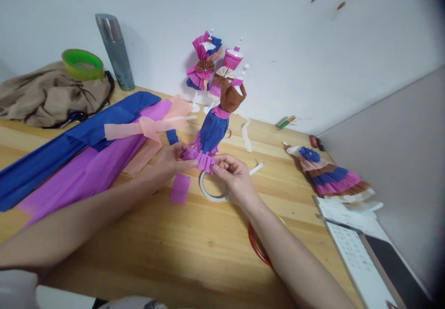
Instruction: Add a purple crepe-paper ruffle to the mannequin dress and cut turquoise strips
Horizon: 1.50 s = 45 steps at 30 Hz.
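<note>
The left hand (169, 161) pinches the left end of the pleated purple strip (203, 161) between thumb and fingers. The right hand (236, 175) pinches the right end in the same manner, fingers curled. The strip spans the two hands at the lower front of the dress form (214, 130), which carries a brown top, a purple waistband and a blue skirt. The tape roll (205, 190) lies on the table (194, 244) just below the right hand's fingertips. A flat purple piece (180, 189) lies left of the roll. Blue paper (52, 167) and purple paper (86, 174) extend to the left.
</note>
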Motion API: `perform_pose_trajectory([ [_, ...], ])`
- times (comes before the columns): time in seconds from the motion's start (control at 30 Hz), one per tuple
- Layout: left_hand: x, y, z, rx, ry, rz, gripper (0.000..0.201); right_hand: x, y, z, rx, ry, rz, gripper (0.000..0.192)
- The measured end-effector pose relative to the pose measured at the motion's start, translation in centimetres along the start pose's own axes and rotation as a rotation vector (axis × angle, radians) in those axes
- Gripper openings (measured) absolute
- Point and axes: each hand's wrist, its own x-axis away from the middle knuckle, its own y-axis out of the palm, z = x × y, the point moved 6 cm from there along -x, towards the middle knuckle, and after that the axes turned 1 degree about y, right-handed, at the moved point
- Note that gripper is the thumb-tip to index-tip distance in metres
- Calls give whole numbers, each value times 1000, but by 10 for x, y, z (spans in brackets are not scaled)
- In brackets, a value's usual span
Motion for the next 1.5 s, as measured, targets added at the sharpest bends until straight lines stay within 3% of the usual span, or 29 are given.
perform_pose_trajectory([
  [0.13,-3,-3,-7,-92,24,53,24,-1,0,1,19,-27,0,24],
  [0.57,-11,-9,8,-152,79,161,19,-4,0,1,46,-53,1,30],
  [1.33,-19,-8,2,-136,153,190,16,-10,-1,1,112,-106,27,31],
  [1.5,-21,-8,-2,-30,127,177,19,-10,1,-1,126,-112,11,28],
])
